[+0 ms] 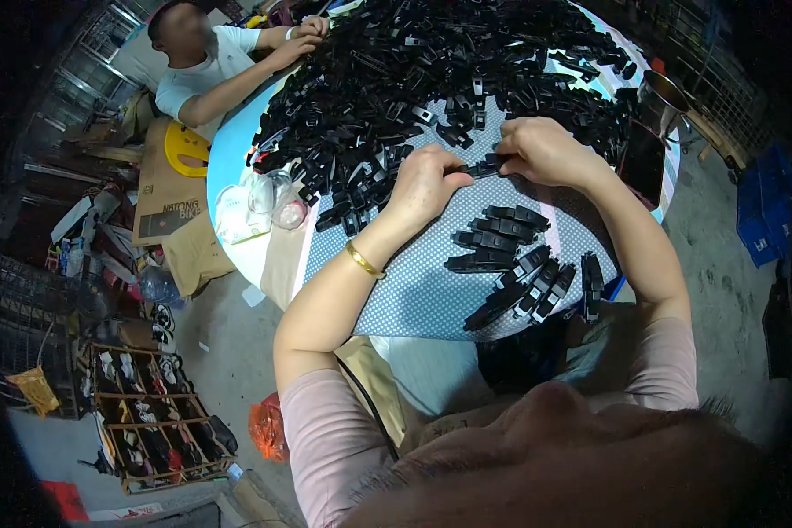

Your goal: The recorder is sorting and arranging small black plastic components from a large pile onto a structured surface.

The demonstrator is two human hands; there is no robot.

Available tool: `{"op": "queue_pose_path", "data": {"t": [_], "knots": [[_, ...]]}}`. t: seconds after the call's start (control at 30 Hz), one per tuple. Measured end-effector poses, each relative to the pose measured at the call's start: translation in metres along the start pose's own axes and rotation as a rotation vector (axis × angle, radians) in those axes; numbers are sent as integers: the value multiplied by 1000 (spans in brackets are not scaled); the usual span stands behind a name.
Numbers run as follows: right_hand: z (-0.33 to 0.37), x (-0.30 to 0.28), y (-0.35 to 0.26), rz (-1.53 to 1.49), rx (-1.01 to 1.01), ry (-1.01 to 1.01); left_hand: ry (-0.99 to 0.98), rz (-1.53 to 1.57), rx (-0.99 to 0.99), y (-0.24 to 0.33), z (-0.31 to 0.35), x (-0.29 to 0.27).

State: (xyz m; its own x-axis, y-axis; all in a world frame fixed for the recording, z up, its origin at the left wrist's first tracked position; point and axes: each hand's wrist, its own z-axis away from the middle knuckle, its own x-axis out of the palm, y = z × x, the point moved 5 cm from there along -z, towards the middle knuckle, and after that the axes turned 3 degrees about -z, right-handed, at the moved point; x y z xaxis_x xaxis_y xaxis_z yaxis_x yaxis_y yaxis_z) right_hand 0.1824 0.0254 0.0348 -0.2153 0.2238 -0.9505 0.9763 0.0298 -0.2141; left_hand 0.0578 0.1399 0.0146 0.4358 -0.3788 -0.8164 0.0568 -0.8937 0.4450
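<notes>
My left hand and my right hand meet over the patterned cloth on the round table. Between them they hold a small, long black plastic part, one end in each hand's fingers. Its exact kind is too small to make out. A large heap of similar black plastic parts spreads over the far side of the table. Close to me, below my right hand, several black parts lie side by side in short rows. A gold bangle circles my left wrist.
Another person sits at the far left, hands at the heap's edge. Clear plastic bags lie at the table's left. A metal cup and a dark tray stand at its right. A blue crate is on the floor.
</notes>
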Motion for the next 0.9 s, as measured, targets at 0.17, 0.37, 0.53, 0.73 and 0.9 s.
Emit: {"op": "queue_pose_path", "data": {"t": [0.17, 0.37, 0.53, 0.73, 0.9], "knots": [[-6, 13, 5, -51, -92, 55, 15, 0, 71, 2, -4, 2], [-7, 16, 2, -279, -103, 110, 32, 50, 54, 4, -5, 6], [-14, 18, 21, -526, -24, 72, -78, 190, 196, 18, -1, 19], [-46, -1, 62, 14, 131, 502, -180, 210, 289, 20, -2, 22], [-96, 11, 66, 212, 135, 390, -95, 235, 357, 9, 2, 24]]}}
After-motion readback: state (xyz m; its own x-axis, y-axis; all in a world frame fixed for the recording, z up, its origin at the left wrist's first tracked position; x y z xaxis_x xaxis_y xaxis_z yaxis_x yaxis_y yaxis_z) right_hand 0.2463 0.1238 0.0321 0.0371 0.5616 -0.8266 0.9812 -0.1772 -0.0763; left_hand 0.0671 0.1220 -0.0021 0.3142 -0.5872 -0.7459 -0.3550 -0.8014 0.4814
